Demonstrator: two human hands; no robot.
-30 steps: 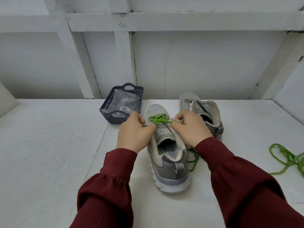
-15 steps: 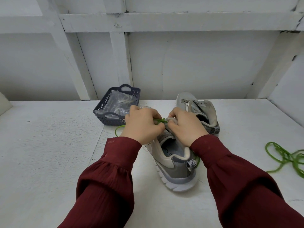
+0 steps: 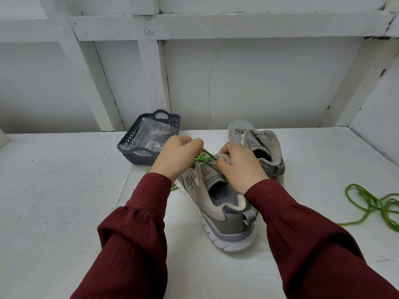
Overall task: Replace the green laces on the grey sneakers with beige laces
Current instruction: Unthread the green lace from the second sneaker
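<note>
A grey sneaker (image 3: 224, 214) lies in front of me, heel toward me and tipped slightly to its right. A green lace (image 3: 201, 158) still threads its front eyelets. My left hand (image 3: 178, 157) pinches that lace and holds it up above the toe. My right hand (image 3: 238, 169) grips the shoe's tongue and upper near the eyelets. The second grey sneaker (image 3: 258, 140) stands behind, without a lace. A loose green lace (image 3: 371, 203) lies on the surface at the right. Beige laces in clear wrap (image 3: 155, 134) sit in the basket.
A dark blue plastic basket (image 3: 129, 155) stands at the back left of the shoes. The white painted surface (image 3: 56, 201) ends at a white wall with wooden beams (image 3: 151, 78) behind. A slanted white panel (image 3: 377, 117) closes the right side.
My left hand has lifted and drawn the green lace up and left out of the eyelets. The sneaker has turned and tipped slightly. My right hand stays on the tongue.
</note>
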